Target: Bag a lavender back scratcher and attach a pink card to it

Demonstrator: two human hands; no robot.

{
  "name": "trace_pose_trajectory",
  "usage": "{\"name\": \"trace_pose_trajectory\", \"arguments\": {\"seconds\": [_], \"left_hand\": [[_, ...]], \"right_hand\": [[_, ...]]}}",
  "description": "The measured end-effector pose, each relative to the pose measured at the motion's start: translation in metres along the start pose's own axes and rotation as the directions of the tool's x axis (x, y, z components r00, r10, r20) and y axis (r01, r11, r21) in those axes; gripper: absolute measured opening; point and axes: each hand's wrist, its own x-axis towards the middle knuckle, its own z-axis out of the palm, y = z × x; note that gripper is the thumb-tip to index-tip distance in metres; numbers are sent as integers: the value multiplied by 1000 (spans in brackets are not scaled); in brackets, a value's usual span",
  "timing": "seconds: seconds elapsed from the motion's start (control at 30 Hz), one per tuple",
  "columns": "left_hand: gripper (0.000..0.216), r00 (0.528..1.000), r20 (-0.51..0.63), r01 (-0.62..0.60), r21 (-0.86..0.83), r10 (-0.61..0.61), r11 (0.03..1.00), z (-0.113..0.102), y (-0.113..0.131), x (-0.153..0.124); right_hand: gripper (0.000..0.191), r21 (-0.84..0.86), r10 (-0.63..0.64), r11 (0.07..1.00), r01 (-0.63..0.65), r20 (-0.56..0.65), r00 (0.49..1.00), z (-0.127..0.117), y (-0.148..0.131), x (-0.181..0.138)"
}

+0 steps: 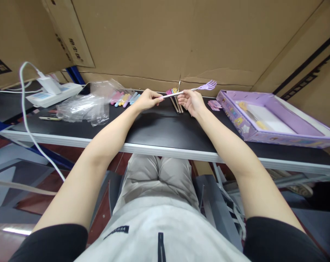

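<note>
Both hands hold one telescopic back scratcher (197,88) above the black table (165,127). Its purple hand-shaped head points right and slightly up. My left hand (147,99) pinches the handle end of the metal rod. My right hand (190,100) grips the rod nearer the head, fingers curled round it. Under and behind the hands lie several more scratchers (175,97) with coloured heads, and to the left a row of pastel handles (125,98).
Crumpled clear plastic bags (84,105) lie left of the hands. A white power strip with a charger and cable (53,91) sits far left. An open purple box (265,118) stands at right, with small pink cards (214,105) beside it. Cardboard sheets form the backdrop.
</note>
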Motion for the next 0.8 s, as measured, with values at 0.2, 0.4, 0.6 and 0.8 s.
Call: {"name": "trace_pose_trajectory", "arguments": {"seconds": [0.2, 0.4, 0.6, 0.8], "left_hand": [[33, 1000, 20, -3, 7, 3, 1000, 4, 6, -1], [34, 998, 54, -38, -50, 41, 998, 13, 20, -2], [33, 1000, -6, -1, -25, 1, 1000, 12, 11, 4], [28, 997, -32, 63, -17, -64, 998, 12, 4, 6]], "right_hand": [[16, 13, 15, 1000, -16, 38, 999, 10, 4, -9], [20, -31, 37, 999, -33, 150, 988, 28, 15, -23], [28, -66, 27, 998, -20, 114, 993, 29, 13, -14], [38, -43, -91, 995, 89, -40, 995, 18, 11, -1]]}}
